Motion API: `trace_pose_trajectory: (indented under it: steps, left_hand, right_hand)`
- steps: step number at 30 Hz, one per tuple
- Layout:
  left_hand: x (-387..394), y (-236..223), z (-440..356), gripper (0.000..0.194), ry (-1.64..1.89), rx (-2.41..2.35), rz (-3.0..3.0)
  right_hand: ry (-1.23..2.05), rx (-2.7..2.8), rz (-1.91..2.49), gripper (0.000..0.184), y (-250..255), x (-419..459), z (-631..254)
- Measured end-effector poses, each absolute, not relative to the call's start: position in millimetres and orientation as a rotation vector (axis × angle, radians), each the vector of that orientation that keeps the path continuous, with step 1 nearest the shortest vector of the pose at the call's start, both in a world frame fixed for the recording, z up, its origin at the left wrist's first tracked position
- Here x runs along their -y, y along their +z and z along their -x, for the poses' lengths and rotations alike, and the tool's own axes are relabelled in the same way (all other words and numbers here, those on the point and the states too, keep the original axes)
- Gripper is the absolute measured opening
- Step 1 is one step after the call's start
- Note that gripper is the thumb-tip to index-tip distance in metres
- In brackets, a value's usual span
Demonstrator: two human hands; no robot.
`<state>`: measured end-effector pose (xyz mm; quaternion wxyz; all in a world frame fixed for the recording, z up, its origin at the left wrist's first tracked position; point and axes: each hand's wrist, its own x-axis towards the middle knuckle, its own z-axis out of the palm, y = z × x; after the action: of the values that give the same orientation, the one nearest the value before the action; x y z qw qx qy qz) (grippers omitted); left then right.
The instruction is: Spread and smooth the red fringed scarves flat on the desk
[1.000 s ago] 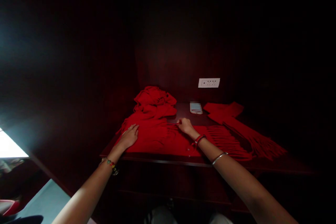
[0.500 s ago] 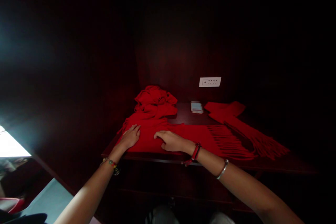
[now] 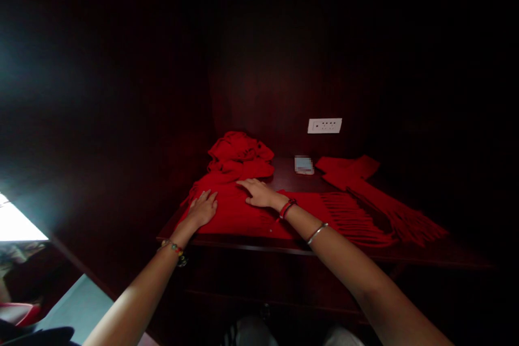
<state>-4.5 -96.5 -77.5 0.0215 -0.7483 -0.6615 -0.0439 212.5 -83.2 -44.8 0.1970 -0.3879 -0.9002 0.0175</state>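
Note:
A red fringed scarf [image 3: 235,219] lies spread along the front of a dark wooden desk [image 3: 284,179], its tassels pointing right. My left hand [image 3: 203,209] rests open and flat on the scarf's left part. Over the scarf's far edge is my right hand [image 3: 259,193], fingers stretched out toward the left; whether it presses on the cloth I cannot tell. Behind them sits a crumpled heap of red cloth [image 3: 239,151]. To the right, a second red scarf [image 3: 365,184] lies folded at an angle with its fringe toward the front.
A small pale, blurred-out object [image 3: 304,165] lies near the back of the desk. Above it a white power socket [image 3: 325,126] is set in the dark back panel. A dark side panel [image 3: 133,146] stands close on the left.
My right hand has moved away from me across the scarf, toward its far edge, and its fingers have straightened. The left hand stays in nearly the same spot.

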Motion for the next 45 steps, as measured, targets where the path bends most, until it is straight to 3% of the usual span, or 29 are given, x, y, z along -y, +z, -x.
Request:
trace_pose_trajectory:
  steps: [4, 13, 20, 23, 31, 39, 45]
  left_hand:
    - [100.1, -75.9, 8.5, 0.05, -0.172, 2.05, 2.299]
    - [99.0, -69.3, 0.6, 0.055, -0.238, 2.099, 2.259]
    - [94.5, -76.7, -2.8, 0.056, -0.158, 2.158, 2.266]
    - [96.0, -76.3, 0.2, 0.055, -0.169, 2.134, 2.269]
    - [101.4, -74.2, -2.5, 0.055, -0.138, 2.153, 2.24]
    - [98.1, -78.3, -2.8, 0.054, -0.142, 2.132, 2.219]
    - [99.5, -77.1, -3.3, 0.053, -0.135, 2.133, 2.212]
  right_hand:
    - [0.034, 2.626, 1.16, 0.032, -49.2, 72.8, -211.2]
    - [0.068, 2.433, 1.554, 0.025, -56.6, 73.2, -320.3]
    - [0.489, 1.979, 1.488, 0.043, -68.8, 54.0, -252.3]
    - [0.471, 2.055, 1.599, 0.045, -71.0, 46.3, -228.4]
    - [0.312, 2.273, 1.688, 0.022, -53.0, 49.1, -242.7]
    - [0.064, 2.204, 1.949, 0.03, -44.6, 58.4, -301.8]
    - [0.394, 2.332, 1.511, 0.046, -44.5, 49.2, -253.5]
